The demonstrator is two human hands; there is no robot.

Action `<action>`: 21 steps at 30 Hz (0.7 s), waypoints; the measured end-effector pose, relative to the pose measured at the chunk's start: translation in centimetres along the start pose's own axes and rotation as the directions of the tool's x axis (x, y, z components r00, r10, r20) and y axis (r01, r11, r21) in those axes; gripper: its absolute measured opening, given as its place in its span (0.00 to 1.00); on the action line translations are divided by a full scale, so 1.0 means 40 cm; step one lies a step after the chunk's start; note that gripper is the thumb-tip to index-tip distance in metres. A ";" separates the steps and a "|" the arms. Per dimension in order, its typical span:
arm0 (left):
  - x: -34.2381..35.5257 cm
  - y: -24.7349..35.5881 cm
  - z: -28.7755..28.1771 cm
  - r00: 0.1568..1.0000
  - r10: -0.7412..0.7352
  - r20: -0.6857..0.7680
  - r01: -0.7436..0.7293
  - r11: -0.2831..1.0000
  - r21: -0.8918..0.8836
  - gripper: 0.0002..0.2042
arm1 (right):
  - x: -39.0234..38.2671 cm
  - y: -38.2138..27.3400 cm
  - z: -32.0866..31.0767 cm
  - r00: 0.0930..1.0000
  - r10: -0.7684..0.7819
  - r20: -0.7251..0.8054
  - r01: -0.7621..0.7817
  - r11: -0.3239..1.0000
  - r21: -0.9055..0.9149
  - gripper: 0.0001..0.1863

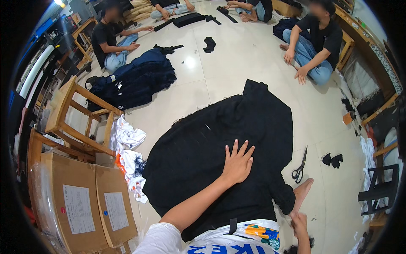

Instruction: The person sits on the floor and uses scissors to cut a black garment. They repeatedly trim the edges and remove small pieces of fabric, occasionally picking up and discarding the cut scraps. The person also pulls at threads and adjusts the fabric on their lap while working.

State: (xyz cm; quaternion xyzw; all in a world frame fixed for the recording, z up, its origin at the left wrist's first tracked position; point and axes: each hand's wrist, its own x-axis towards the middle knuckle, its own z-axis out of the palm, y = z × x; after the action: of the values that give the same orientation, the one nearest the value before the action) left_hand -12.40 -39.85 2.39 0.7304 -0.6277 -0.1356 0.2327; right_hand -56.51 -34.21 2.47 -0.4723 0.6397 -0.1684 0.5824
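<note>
A large black cloth (203,152), garment-like with a narrow sleeve-shaped part at its lower right, is spread over the floor and reaches up to my lap. My left hand (239,163) lies flat on its middle, fingers spread. Down at the right, my right hand (299,222) is beside my bare foot (302,192), close to the end of that narrow part. Its fingers are curled, and whatever they may hold is hidden. Black-handled scissors (300,166) rest on the tiles right of the cloth, touched by neither hand.
Small black scraps (332,160) lie right of the scissors. Cardboard boxes (74,203), a wooden stool (80,114) and white cloths (129,135) stand or lie at the left. Beyond is a dark clothing pile (135,78). Several people sit around the floor, one person (317,46) at the right.
</note>
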 end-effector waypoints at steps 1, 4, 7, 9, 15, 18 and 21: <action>0.001 0.002 -0.001 1.000 -0.001 0.004 0.001 1.000 0.004 0.24 | -0.053 0.111 -0.098 0.996 0.069 -0.060 -0.072 0.996 -0.055 0.20; 0.000 0.007 -0.006 1.000 0.004 0.023 -0.005 0.999 0.038 0.24 | -0.277 0.421 -0.436 0.989 -0.110 -0.098 -0.026 0.524 -0.851 0.15; 0.000 0.010 -0.006 0.999 0.036 -0.012 -0.036 0.998 0.043 0.24 | -0.447 0.628 -0.657 0.921 0.022 -0.388 -0.367 0.376 -0.851 0.17; 0.001 0.011 -0.002 0.997 0.061 -0.048 -0.059 0.998 0.037 0.23 | -0.451 0.659 -0.674 0.890 -0.031 -0.454 -0.409 0.383 -0.828 0.19; 0.000 0.008 -0.001 0.997 0.054 -0.050 -0.050 0.997 0.063 0.23 | 0.024 0.204 -0.175 0.858 -0.105 -0.503 0.216 0.962 0.167 0.09; 0.002 0.009 -0.001 0.997 0.062 -0.044 -0.058 0.995 0.078 0.23 | 0.127 -0.103 0.068 0.912 -0.297 -0.282 0.409 0.704 0.581 0.14; 0.008 0.007 0.006 0.998 0.050 -0.026 -0.048 0.996 0.077 0.23 | 0.155 -0.275 0.200 0.957 -0.277 -0.085 0.199 0.417 0.887 0.16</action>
State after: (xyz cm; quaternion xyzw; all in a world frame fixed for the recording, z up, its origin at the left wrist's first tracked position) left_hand -12.70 -40.23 2.38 0.7251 -0.6467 -0.0954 0.2166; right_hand -44.02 -41.95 5.15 -0.1908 0.3618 -0.5397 0.7358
